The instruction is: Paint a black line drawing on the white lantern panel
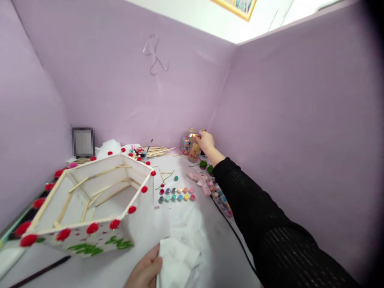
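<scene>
My left hand (147, 267) is at the bottom edge, thumb and fingers closed on a crumpled white tissue (179, 260). Stretched out to the far back corner, my right hand (206, 141) has its fingers pinched at the top of a clear bottle (193, 153). What lies between those fingertips is too small to make out. Just left of the bottle is a jar of colourful beads (185, 145). On the left sits a white open-topped box (102, 228) with wooden sticks inside, red pompoms along its rim and green painting on its front.
Several small paint pots (174, 198) stand in rows mid-table. A pink glue gun (200, 182) with a black cord lies by my right forearm. Thin wooden sticks (159, 151) lie along the back wall. A dark brush or stick (42, 272) rests at front left. Purple walls (294, 104) surround the table.
</scene>
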A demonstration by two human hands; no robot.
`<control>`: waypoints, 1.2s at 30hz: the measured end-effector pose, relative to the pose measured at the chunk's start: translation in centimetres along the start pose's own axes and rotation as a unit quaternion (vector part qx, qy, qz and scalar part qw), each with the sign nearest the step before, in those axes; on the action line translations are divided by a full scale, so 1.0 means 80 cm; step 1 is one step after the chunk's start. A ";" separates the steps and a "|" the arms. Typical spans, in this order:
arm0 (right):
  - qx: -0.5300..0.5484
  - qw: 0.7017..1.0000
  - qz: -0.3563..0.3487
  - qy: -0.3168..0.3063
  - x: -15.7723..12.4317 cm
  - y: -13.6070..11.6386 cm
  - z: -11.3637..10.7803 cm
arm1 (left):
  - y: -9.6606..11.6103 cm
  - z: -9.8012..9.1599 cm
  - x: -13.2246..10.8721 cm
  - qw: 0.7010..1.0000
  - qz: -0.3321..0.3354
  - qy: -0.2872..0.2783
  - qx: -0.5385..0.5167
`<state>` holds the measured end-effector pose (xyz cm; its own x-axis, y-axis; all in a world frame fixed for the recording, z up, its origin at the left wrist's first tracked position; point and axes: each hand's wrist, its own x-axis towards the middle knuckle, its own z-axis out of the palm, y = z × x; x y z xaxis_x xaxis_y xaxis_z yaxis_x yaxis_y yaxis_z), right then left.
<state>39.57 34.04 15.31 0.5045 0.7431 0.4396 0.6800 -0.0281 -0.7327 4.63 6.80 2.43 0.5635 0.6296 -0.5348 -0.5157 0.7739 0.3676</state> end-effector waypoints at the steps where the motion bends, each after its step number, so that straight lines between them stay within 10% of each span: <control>1: 0.016 1.000 -0.003 0.010 -0.001 -0.008 -0.006 | 0.001 0.001 -0.002 1.000 0.011 0.004 0.001; 7: 0.137 0.989 -0.011 0.053 -0.050 -0.061 -0.058 | 0.010 0.028 -0.022 0.991 0.113 0.052 0.040; 11: 0.431 0.901 -0.037 -0.037 -0.173 -0.074 -0.109 | 0.013 0.047 -0.030 0.985 0.164 0.052 0.029; 19: 0.524 0.822 0.156 -0.161 -0.410 -0.050 -0.128 | -0.005 0.059 -0.048 0.982 0.181 0.043 0.036; 36: 0.527 0.795 0.234 -0.190 -0.456 -0.027 -0.098 | 0.004 0.051 -0.052 0.980 0.168 -0.063 0.087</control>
<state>23.88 1.73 4.96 0.2378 0.9700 -0.0502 -0.4583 0.0665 -0.8863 4.78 4.73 7.89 0.4610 0.8463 -0.2671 -0.5751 0.5141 0.6364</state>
